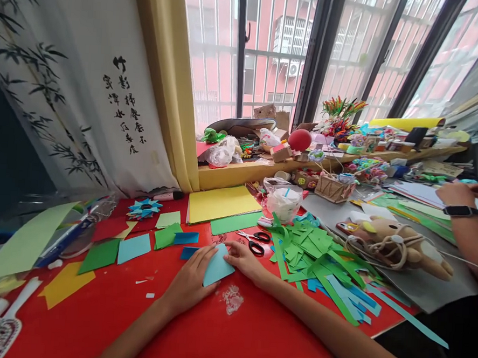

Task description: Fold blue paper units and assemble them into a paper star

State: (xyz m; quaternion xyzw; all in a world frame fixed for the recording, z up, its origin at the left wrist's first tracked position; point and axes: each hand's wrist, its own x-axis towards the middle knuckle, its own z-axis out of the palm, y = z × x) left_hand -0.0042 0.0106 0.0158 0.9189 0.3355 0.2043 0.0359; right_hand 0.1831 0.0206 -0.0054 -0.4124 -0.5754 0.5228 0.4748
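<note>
A light blue piece of paper (pixel 219 269), apparently folded, is held between my two hands just over the red table. My left hand (pixel 190 273) grips its left side, with the fingers along the edge and the thumb near the bottom. At the upper right edge, my right hand (pixel 244 259) pinches the paper; its fingertips are partly hidden. Small dark blue folded papers (pixel 187 238) lie just beyond my left hand. Black-handled scissors (pixel 257 242) rest behind my right hand. A blue folded-paper ring (pixel 145 209) sits farther back on the left.
Green paper strips (pixel 311 248) are heaped to the right, with light blue strips (pixel 349 296) beside them. Yellow sheets (pixel 221 204) lie at the back near a plastic cup (pixel 285 203). Another person's wrist with a black watch (pixel 461 211) shows at right, behind a plush toy (pixel 400 245).
</note>
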